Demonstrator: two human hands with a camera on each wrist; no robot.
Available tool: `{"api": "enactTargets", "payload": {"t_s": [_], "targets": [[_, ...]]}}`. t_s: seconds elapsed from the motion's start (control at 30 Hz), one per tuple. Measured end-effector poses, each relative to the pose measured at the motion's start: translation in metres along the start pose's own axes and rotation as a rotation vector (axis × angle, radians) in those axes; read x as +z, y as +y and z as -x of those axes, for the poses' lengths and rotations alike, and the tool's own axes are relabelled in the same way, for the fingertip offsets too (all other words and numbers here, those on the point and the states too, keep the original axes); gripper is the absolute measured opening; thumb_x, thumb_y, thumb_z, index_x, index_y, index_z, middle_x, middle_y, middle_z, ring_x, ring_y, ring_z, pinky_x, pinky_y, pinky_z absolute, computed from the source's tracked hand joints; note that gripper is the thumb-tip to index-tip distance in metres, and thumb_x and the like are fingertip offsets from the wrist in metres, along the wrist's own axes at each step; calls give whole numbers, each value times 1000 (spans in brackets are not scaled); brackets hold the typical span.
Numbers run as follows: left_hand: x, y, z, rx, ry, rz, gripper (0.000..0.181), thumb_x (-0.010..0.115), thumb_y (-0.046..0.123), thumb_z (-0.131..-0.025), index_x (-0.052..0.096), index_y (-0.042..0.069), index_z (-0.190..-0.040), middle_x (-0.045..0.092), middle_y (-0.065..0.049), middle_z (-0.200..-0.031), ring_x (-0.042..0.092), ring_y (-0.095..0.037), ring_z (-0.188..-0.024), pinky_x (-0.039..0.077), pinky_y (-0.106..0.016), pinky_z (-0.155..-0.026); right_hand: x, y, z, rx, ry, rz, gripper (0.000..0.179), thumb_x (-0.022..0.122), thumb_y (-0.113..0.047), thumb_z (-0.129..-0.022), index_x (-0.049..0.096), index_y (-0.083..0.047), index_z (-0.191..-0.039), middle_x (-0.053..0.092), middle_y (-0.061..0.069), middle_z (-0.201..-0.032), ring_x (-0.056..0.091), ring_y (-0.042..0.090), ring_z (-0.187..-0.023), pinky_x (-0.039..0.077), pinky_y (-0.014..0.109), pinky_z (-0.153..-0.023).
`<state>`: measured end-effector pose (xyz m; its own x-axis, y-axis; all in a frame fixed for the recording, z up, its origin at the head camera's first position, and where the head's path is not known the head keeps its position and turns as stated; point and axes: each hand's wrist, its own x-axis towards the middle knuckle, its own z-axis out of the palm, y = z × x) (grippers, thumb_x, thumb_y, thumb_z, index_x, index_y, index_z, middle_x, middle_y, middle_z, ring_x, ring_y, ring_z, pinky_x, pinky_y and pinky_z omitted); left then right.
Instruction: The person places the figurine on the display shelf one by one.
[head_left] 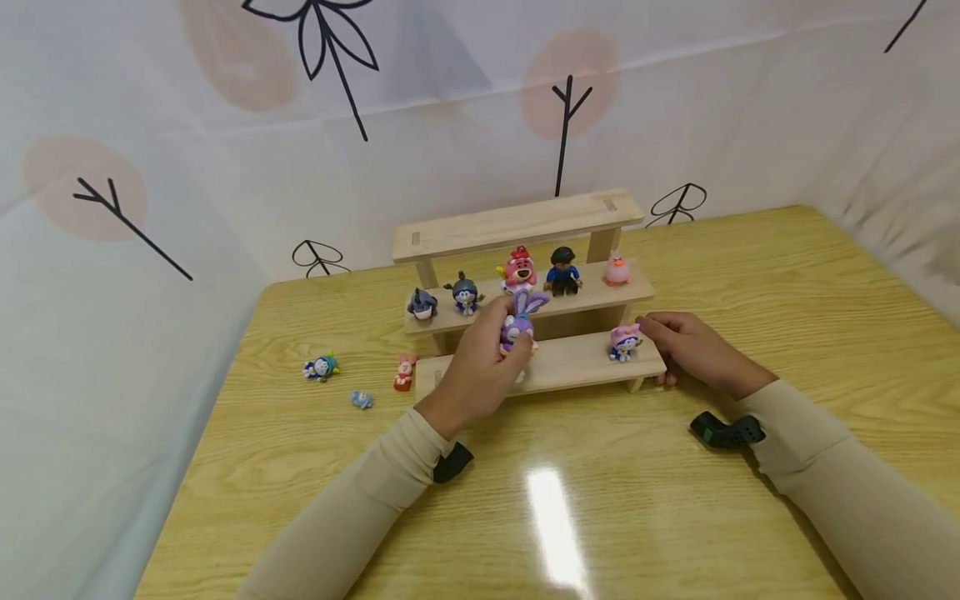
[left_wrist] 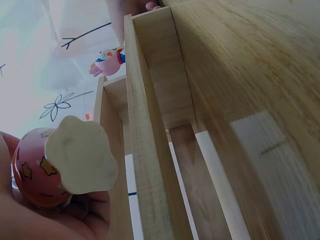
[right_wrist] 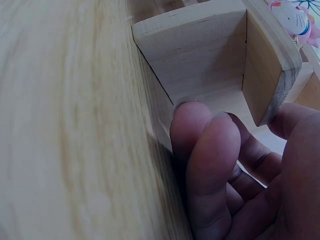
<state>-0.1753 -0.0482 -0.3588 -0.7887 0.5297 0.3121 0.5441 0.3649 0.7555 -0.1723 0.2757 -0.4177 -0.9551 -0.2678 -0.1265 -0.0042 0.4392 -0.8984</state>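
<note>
The left hand grasps a purple rabbit figure, held in the air near the lowest shelf, and the right hand grips the right end of this shelf, beside a pink-hooded figure. The step seems to be placing the rabbit; next, its flat base should come down level, without pushing the figures on the middle shelf behind.

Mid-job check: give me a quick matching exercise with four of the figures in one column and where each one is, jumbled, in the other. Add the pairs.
1. purple-eared figure
2. red-and-pink figure
3. pink-hooded figure
4. black-capped figure

A. on the middle shelf
B. in the left hand
C. on the table
D. on the bottom shelf

Pairs: 1-B, 2-C, 3-D, 4-A
</note>
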Motion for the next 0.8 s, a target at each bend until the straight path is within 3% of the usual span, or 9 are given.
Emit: {"api": "enactTargets", "payload": {"t_s": [0.33,0.6,0.8], "targets": [[3,0,3,-9,-35,-71,35,49,27,-100,51,11,-131,57,-1,-104,55,-10,-83,51,-25,-67,0,-1,1,15,0,-3,54,34,-47,-108,60,0,-109,65,9,-67,59,19,-51,55,37,-51],[3,0,5,10,-23,-126,36,52,25,-98,53,12,-132,54,0,-96,51,-10,-77,44,-23,-62,1,-2,1,6,7,-10,51,34,-43,-109,60,1,-111,65,7,-67,59,19,-50,54,36,-50],[5,-1,4,31,-20,-168,39,52,26,-97,53,12,-133,56,1,-97,52,-9,-79,45,-23,-63,2,-1,2,7,26,-2,51,35,-44,-109,60,0,-112,65,7,-66,59,19,-49,54,36,-49]]}}
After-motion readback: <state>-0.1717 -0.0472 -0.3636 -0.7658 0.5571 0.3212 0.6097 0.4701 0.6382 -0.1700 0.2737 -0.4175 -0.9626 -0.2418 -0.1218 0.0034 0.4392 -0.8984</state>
